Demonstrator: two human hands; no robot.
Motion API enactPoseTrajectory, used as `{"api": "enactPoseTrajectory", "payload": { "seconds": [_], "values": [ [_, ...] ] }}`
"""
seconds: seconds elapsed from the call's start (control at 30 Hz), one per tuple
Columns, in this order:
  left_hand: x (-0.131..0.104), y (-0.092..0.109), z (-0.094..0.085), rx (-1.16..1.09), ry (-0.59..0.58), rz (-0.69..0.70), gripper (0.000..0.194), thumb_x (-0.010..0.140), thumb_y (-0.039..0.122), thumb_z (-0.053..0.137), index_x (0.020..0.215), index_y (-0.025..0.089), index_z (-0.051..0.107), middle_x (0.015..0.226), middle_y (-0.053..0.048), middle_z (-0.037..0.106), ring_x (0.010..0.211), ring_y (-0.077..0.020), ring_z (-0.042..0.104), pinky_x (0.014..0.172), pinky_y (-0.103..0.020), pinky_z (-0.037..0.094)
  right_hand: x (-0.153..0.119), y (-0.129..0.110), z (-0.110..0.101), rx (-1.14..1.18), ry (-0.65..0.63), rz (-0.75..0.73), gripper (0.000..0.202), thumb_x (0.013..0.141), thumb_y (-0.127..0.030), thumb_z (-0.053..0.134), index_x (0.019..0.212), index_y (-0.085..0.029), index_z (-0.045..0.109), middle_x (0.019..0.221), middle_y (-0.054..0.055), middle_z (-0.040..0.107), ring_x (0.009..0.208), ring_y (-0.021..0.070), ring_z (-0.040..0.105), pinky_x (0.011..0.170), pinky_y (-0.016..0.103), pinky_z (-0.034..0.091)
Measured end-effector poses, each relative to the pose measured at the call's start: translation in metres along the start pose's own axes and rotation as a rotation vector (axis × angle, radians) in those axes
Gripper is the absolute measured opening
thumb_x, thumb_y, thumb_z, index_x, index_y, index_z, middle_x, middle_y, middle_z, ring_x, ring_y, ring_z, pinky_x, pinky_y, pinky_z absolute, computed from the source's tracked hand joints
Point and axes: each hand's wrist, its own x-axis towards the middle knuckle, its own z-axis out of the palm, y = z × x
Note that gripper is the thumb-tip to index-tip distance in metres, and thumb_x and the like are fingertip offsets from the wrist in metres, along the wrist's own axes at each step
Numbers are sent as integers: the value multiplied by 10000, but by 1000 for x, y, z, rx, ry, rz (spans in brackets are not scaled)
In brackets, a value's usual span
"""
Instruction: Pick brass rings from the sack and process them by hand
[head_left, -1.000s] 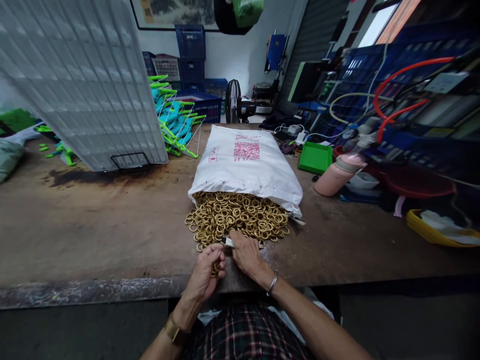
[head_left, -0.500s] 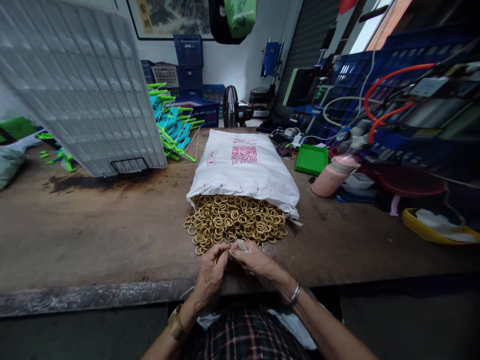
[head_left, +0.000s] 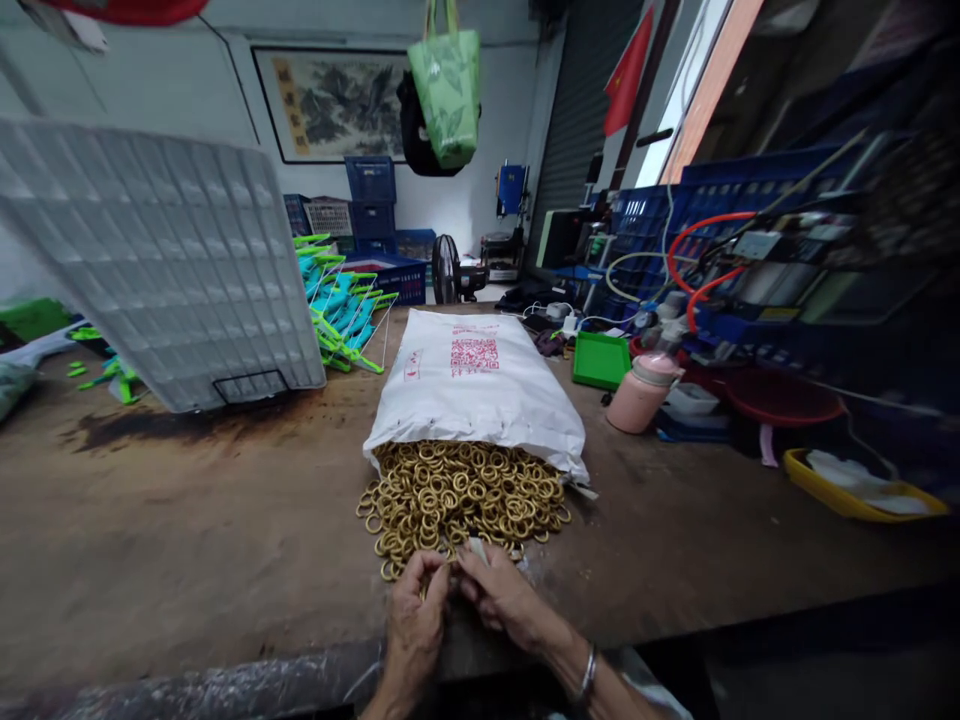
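Close to the table's near edge, my left hand (head_left: 417, 605) is closed, with a bit of a gold ring (head_left: 424, 590) showing between thumb and fingers. My right hand (head_left: 504, 600) almost meets it and pinches a small flat whitish piece (head_left: 478, 550), whose kind I cannot make out. The two hands' fingertips come together, so the exact point of contact is hidden. Just beyond them lies a heap of gold rings (head_left: 465, 495), spilling from the mouth of a white sack (head_left: 427, 400) printed in red.
A translucent ribbed plastic panel (head_left: 172, 270) stands at the left, with green and blue plastic parts (head_left: 349, 310) behind it. To the right are a green tray (head_left: 602, 360), a pink bottle (head_left: 637, 395) and a yellow tray (head_left: 870, 510) holding white material. The wooden table (head_left: 187, 560) runs underneath.
The view has tilted upward, so everything sits lower in the picture and the hanging bag shows more fully. Both hands stay together at the heap's near side, with only slight finger movement.
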Motion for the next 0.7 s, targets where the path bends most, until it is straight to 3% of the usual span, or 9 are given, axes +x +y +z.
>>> {"api": "enactPoseTrajectory", "payload": {
  "seconds": [0.13,0.27,0.33,0.5,0.7],
  "values": [
    [4,-2,7,-115,-12,-81,407,619,590,622,631,196,518,486,37,504,404,-85,360,422,-211,297,2,4,2,75,20,1,476,686,-667,497,747,-208,391,548,-96,447,325,5,222,318,153,151],
    [5,-2,9,-131,-54,-116,463,554,624,650,625,180,541,515,28,518,402,-71,361,409,-203,284,10,12,-1,58,70,-6,476,669,-667,502,767,-214,389,553,-93,451,318,14,214,320,171,134],
    [5,-4,8,-105,-77,-137,473,554,630,642,645,173,558,500,40,487,397,-67,357,401,-198,273,16,17,-4,-1,104,-27,426,694,-623,498,749,-215,387,526,-100,415,335,23,217,341,176,162],
    [7,-12,8,-52,-127,-153,485,576,652,597,660,178,534,478,53,456,371,-63,342,364,-192,230,30,25,-9,-276,275,-241,257,681,-409,542,617,-188,429,549,-60,409,539,76,377,531,204,328],
    [-1,2,5,-48,-170,-202,438,658,607,559,700,172,524,514,49,479,385,-62,374,359,-177,261,23,18,-10,-389,306,-291,170,700,-311,472,587,-185,452,551,-48,419,572,99,383,557,222,326]
  ]
}}
